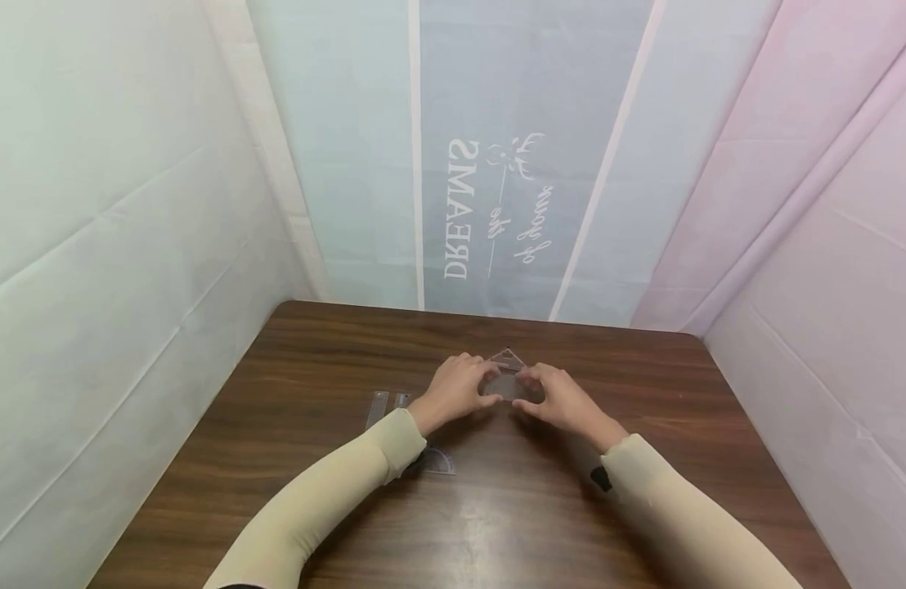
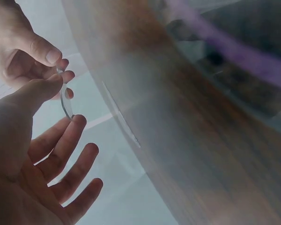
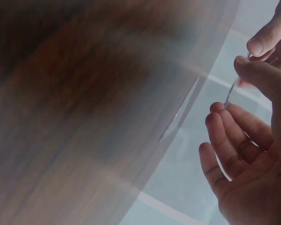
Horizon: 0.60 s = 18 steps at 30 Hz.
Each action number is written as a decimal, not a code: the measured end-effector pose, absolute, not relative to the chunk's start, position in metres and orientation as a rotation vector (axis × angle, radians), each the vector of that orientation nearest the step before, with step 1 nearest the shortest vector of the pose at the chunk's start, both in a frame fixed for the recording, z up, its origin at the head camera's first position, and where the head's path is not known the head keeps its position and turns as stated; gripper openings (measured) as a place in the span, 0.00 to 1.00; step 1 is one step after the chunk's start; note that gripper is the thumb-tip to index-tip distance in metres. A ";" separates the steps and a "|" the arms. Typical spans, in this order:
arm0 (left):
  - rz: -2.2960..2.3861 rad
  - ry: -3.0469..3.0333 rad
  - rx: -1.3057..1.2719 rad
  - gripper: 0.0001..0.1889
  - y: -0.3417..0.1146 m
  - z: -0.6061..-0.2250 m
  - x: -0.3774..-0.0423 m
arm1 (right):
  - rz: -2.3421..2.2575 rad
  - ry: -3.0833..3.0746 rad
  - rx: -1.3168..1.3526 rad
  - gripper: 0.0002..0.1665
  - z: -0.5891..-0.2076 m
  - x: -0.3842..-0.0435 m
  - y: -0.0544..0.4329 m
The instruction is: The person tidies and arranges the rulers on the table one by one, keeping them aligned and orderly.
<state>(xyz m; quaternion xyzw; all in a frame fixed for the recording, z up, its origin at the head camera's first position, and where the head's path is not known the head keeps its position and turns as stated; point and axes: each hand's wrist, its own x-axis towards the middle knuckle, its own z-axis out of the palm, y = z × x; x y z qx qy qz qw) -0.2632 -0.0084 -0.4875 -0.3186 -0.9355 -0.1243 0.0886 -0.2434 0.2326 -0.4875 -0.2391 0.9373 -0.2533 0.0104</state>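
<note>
Between both hands is a thin, clear plastic piece [image 1: 504,387], its edge curved in the left wrist view. My left hand [image 1: 460,386] pinches its left side between thumb and fingers, and my right hand [image 1: 561,398] pinches the opposite side. In the right wrist view, the piece [image 3: 232,92] appears nearly edge-on; its kind cannot be told. Just beyond the fingertips, a clear set square [image 1: 509,358] lies flat on the table.
Two clear rulers [image 1: 377,409] lie left of my left wrist, partly hidden by the sleeve. A clear protractor [image 1: 440,461] with a purple arc lies beside that forearm. The brown wooden table [image 1: 320,352] ends at hanging cloth walls at the back and sides.
</note>
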 end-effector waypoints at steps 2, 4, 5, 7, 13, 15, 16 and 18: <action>-0.367 -2.784 -0.954 0.23 -0.011 -0.488 -0.260 | -0.779 2.932 -0.745 0.27 -0.489 -0.240 0.231; -0.365 -2.784 -0.962 0.23 -0.013 -0.489 -0.256 | -0.774 2.936 -0.742 0.27 -0.489 -0.237 0.229; -0.362 -2.788 -0.965 0.23 -0.014 -0.488 -0.254 | -0.768 2.939 -0.740 0.27 -0.489 -0.235 0.228; -0.370 -2.797 -0.968 0.23 -0.017 -0.488 -0.251 | -0.766 2.939 -0.744 0.27 -0.489 -0.231 0.226; -0.394 -2.804 -1.002 0.24 -0.024 -0.489 -0.239 | -0.748 2.942 -0.797 0.26 -0.488 -0.220 0.221; -0.376 -2.795 -1.020 0.24 -0.027 -0.490 -0.236 | -0.753 2.942 -0.819 0.26 -0.490 -0.217 0.219; -0.367 -2.792 -1.027 0.24 -0.029 -0.490 -0.234 | -0.753 2.941 -0.832 0.26 -0.490 -0.216 0.218; -0.346 -2.791 -1.037 0.24 -0.032 -0.491 -0.231 | -0.748 2.935 -0.857 0.26 -0.492 -0.213 0.217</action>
